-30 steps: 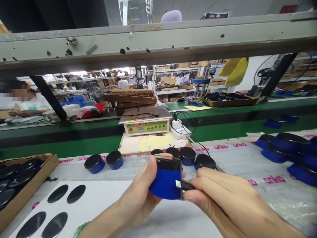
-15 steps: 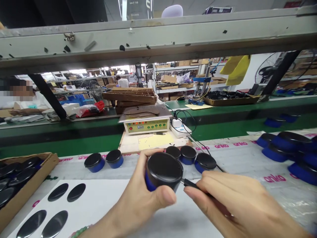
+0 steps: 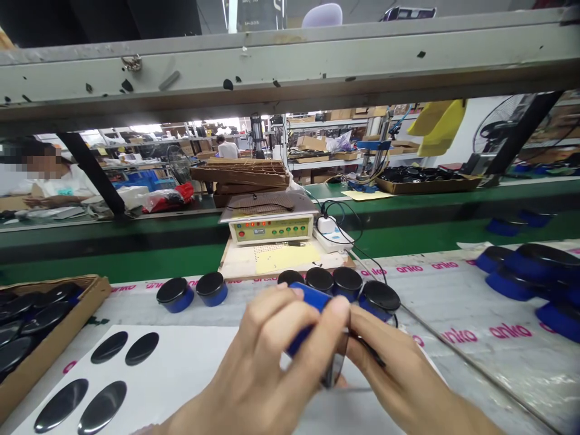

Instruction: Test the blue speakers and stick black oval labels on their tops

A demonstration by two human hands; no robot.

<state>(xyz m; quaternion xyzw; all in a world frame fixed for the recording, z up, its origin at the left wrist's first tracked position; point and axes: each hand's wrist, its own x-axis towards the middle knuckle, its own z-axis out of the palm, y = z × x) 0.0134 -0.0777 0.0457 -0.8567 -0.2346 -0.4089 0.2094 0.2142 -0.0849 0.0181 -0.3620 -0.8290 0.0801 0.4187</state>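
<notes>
My left hand is closed round a round blue piece with a black face, now turned on its side and partly covered by the fingers. My right hand presses against the piece's right side. Between its fingers shows part of a slim black-handled tool; the tip is hidden. Just behind the hands stand several similar blue-and-black round pieces. Glossy black discs lie on the white sheet to the left.
A cardboard box of black-topped pieces sits at left; more blue pieces are heaped at right. Behind is a control unit with a power strip. A thin grey rod or cord runs along the right. A shelf beam crosses above.
The held piece has been tipped from black face up onto its side, and the left fingers now wrap over it. My right hand has moved in against it. The grey rod or cord has appeared at right.
</notes>
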